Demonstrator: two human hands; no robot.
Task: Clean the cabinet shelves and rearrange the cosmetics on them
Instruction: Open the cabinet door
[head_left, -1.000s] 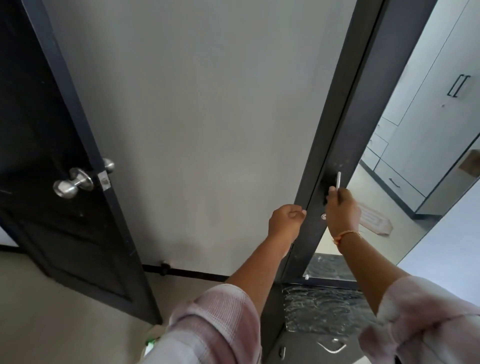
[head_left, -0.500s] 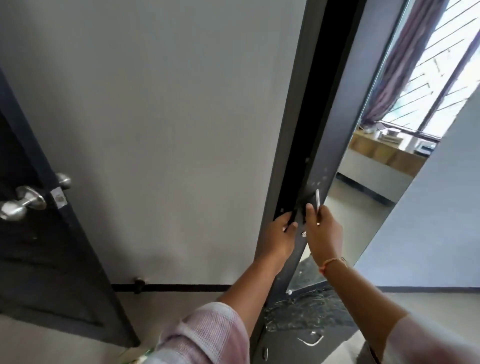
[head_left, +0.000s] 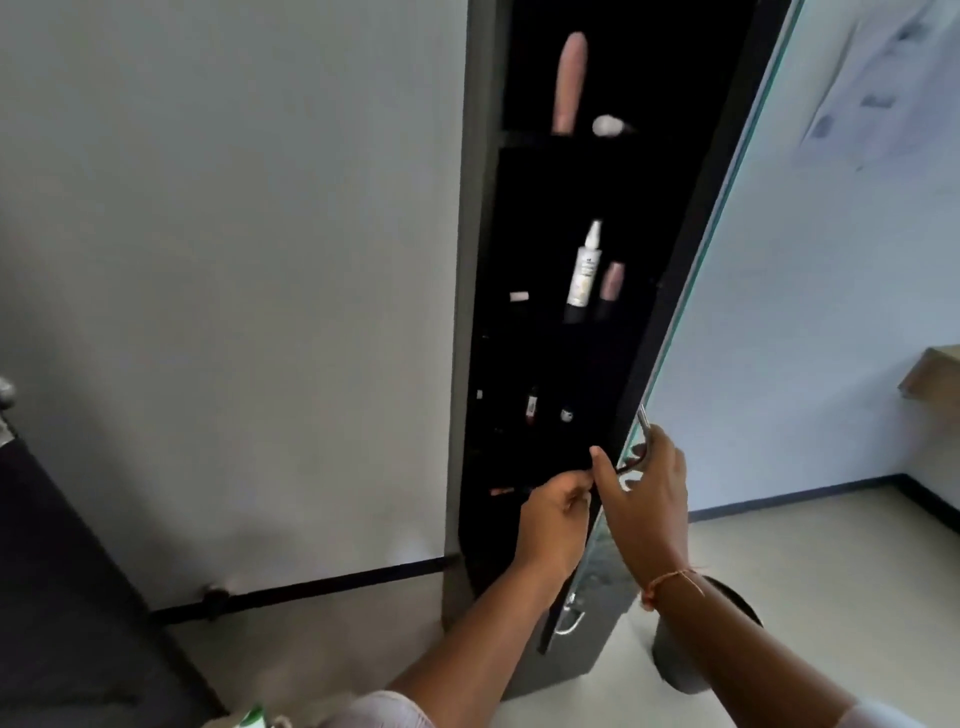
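Right grip: my right grip clasps the slim silver metal bar handle on the free edge of the mirrored cabinet door. The fingers curl round the bar and the thumb reaches across the door's edge toward the cabinet's inside. A thin orange thread bracelet sits on that wrist.
Left grip: my left grip has its fingers curled at the same door edge, just below the right thumb. It is too blurred for me to tell whether it holds the edge.
Cabinet: the tall narrow black cabinet has a grey frame and stands against the pale grey wall, with its door swung open to its right.
Top shelf of the cabinet: a long pink tube stands upright, with a small white rounded thing just to its right.
Middle shelf: a white spray bottle stands upright with a short pink tube just beside it. A small white-topped item sits toward the cabinet's left side.
Lower shelf: a small dark bottle with a red label and a small white-capped dark jar stand near each other, both blurred.
Lowest shelf: a thin pinkish stick lies flat at the cabinet's left side, just left of my left grip.
Right of the cabinet's foot: a dark round bin sits under my right forearm.
Left of the cabinet: a dark room door.
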